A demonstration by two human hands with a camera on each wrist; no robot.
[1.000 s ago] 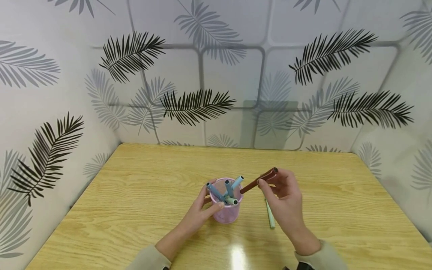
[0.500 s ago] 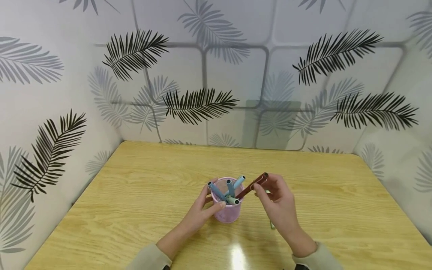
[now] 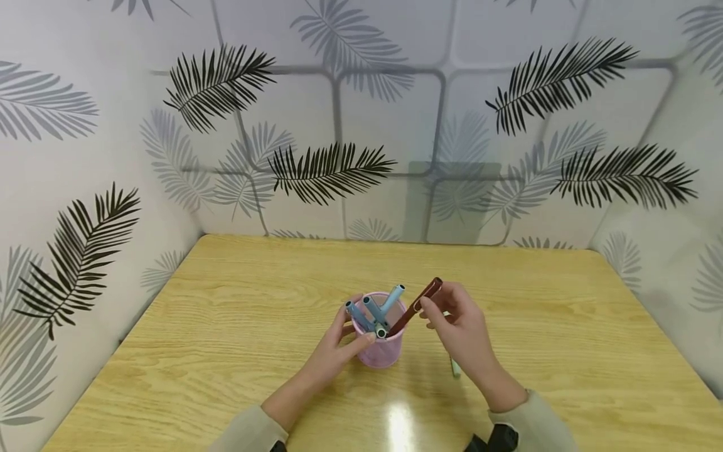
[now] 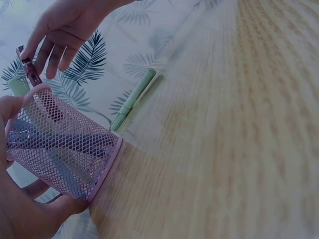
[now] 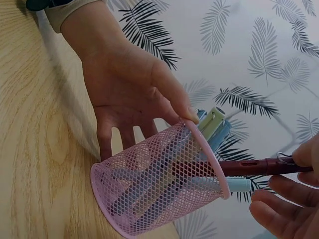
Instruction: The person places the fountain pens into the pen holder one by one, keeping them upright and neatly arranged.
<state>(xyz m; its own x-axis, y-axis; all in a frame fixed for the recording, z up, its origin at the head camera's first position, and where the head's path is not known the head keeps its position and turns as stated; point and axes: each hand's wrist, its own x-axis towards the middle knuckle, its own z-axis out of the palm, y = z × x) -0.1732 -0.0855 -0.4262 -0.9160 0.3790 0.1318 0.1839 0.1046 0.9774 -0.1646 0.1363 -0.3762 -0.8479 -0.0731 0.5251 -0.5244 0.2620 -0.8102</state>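
Note:
A pink mesh pen cup (image 3: 380,356) stands upright on the table, and my left hand (image 3: 333,355) grips its side with the thumb at the rim. Inside the cup lean several pens: blue ones (image 3: 357,314), a light blue one (image 3: 393,297) and a pale green one (image 5: 214,122). Over the cup's right side, my right hand (image 3: 464,333) pinches a dark red pen (image 3: 411,312) near its upper end. In the right wrist view, the lower part of this dark red pen (image 5: 244,167) shows through the mesh, inside the cup.
A second pale green pen (image 4: 133,99) lies on the wooden table (image 3: 254,301) right of the cup, partly hidden behind my right hand in the head view. Behind the table rises a pale wall covering (image 3: 373,125) with a leaf pattern.
My right hand has moved left, bringing the dark red pen from the cup's rim to inside it; the pen now stands steeper. My left hand keeps its grip on the cup.

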